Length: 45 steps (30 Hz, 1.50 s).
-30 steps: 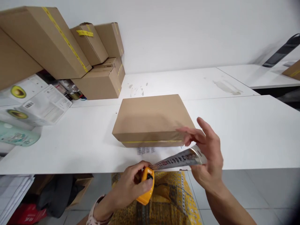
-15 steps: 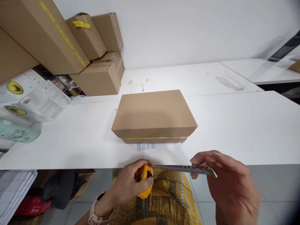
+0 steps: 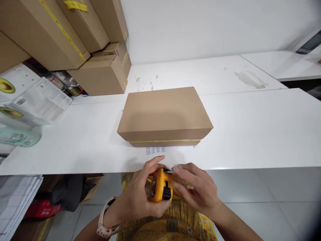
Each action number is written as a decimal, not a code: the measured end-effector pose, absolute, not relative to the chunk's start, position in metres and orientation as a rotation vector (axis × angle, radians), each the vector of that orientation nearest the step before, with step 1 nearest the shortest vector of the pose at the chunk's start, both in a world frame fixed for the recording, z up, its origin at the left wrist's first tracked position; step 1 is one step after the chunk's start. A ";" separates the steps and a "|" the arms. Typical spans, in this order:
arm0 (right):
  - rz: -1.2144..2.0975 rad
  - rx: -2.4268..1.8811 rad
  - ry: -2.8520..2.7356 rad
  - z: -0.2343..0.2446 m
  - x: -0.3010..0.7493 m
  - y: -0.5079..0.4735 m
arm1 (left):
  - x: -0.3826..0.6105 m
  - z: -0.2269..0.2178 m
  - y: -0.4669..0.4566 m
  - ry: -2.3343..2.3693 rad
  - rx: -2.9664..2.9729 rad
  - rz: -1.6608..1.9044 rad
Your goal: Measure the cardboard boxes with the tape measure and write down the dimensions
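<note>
The left hand (image 3: 136,194) is closed around the tape (image 3: 158,190), a rounded thing of glossy yellow plastic with a ribbed black button (image 3: 167,191), and the right hand (image 3: 200,187), just beside it, pinches the grey strip (image 3: 168,171) at its mouth. Beyond both hands, a matte cardboard box (image 3: 163,112) with straight edges sits on the smooth white table (image 3: 250,134). Farther stands a pale wall (image 3: 200,26), and lower, to the right hand's right, is grey tiled floor (image 3: 247,187).

The blade (image 3: 168,171), stretched out earlier, now shows only a short end; the right hand (image 3: 198,187) has come in to the yellow tape measure (image 3: 161,188), which has turned in the left hand (image 3: 136,199).
</note>
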State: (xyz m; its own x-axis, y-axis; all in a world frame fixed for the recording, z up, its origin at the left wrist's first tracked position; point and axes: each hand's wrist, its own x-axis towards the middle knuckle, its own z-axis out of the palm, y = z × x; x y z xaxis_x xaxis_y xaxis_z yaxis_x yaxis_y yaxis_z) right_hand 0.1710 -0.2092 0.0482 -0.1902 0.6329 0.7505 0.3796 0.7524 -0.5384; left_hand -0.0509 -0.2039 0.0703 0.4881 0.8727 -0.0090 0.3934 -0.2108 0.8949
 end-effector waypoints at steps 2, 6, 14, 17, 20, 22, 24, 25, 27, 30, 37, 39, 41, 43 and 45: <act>0.212 -0.849 -1.731 0.034 0.171 -0.203 | -0.056 0.075 -0.200 1.089 1.980 0.867; 0.136 -1.092 -1.851 0.007 0.178 -0.188 | -0.066 0.106 -0.172 1.031 2.204 1.325; 0.017 -1.398 -2.186 -0.019 0.183 -0.170 | -0.040 0.153 -0.078 1.221 2.995 1.162; 0.042 -1.419 -2.192 -0.018 0.183 -0.167 | -0.032 0.147 -0.058 1.261 3.046 0.988; 0.066 -1.422 -2.180 -0.016 0.184 -0.164 | -0.031 0.141 -0.055 1.226 3.047 0.892; 0.075 -1.422 -2.170 -0.015 0.185 -0.162 | -0.032 0.139 -0.058 1.178 3.054 0.855; 0.081 -1.420 -2.161 -0.015 0.186 -0.161 | -0.033 0.136 -0.062 1.169 3.087 0.796; 0.083 -1.417 -2.157 -0.015 0.186 -0.161 | -0.034 0.134 -0.063 1.177 3.112 0.762; 0.090 -1.412 -2.153 -0.015 0.185 -0.160 | -0.037 0.130 -0.063 1.188 3.160 0.745; 0.122 -1.412 -2.153 -0.015 0.185 -0.160 | -0.042 0.125 -0.056 1.193 3.131 0.839; 0.334 -1.393 -2.026 -0.014 0.195 -0.158 | -0.048 0.120 -0.042 1.290 2.985 0.929; 0.377 -1.461 -1.858 -0.014 0.202 -0.155 | -0.048 0.119 -0.043 1.294 2.987 0.937; 0.375 -1.588 -1.702 -0.014 0.209 -0.148 | -0.049 0.118 -0.044 1.294 2.972 0.942; 0.384 -1.680 -1.622 -0.014 0.216 -0.138 | -0.050 0.117 -0.045 1.289 2.940 0.956; 0.481 -1.730 -1.547 -0.012 0.220 -0.127 | -0.052 0.117 -0.045 1.274 2.906 0.991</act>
State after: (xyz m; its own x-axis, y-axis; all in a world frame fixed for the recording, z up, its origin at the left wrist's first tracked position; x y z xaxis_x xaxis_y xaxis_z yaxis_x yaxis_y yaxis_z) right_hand 0.2202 -0.1269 -0.0124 0.1980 0.9595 0.2004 0.6763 0.0142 -0.7365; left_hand -0.0521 -0.0452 0.1169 0.5322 0.6105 0.5865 0.7187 -0.6920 0.0681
